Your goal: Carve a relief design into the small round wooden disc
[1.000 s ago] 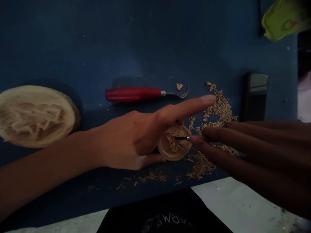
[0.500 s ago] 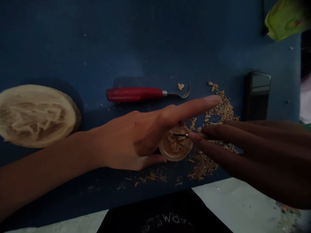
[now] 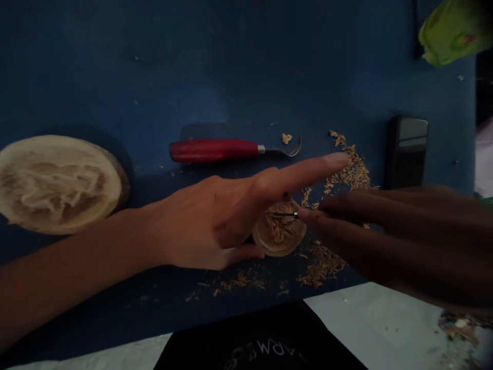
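Observation:
A small round wood slice with a carved hollow lies on the blue table. My left hand grips its left side, thumb at the near edge and index finger stretched out past the far edge. From the right, my right hand is closed around a carving tool, whose handle is hidden in the fingers. Its thin dark metal blade and shiny collar show, the tip resting in the carved hollow. Rough cut wood fibres stand around the blade.
A red-handled hook knife lies beyond my left hand. At the left is a larger carved oval wood slice. Wood shavings lie around the small slice. A black phone-like object and a yellow-green bag are at the right.
My right hand has tilted slightly, its near edge moving up and away from the table's front. The blade tip stays at about the same spot. My left hand and the slice have not visibly moved.

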Available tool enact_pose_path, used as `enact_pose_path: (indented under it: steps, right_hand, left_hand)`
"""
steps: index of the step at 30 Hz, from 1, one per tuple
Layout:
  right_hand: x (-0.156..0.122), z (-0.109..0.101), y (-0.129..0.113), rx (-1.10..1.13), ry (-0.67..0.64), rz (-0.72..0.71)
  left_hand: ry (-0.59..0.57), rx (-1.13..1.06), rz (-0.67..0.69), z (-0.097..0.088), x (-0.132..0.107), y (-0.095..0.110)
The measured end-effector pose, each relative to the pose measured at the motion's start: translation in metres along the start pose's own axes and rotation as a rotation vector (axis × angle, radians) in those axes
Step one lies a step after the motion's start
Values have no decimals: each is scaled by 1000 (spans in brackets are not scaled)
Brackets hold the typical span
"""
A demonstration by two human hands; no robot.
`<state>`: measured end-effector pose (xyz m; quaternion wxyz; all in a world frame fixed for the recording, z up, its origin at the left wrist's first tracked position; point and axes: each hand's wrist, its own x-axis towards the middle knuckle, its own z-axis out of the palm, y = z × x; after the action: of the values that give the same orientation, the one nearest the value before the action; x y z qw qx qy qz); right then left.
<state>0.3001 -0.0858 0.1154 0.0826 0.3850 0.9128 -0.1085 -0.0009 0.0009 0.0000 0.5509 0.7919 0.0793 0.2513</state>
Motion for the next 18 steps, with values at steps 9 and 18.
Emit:
enact_pose_path:
  steps: [9,18]
  right_hand:
    - [3,1,0,-84,48,-75]
    - [8,3,-1,-164,143,-154]
  left_hand:
    - [-14,-63,79,0,4,0]
    - [-8,-33,38,-2,3,-3]
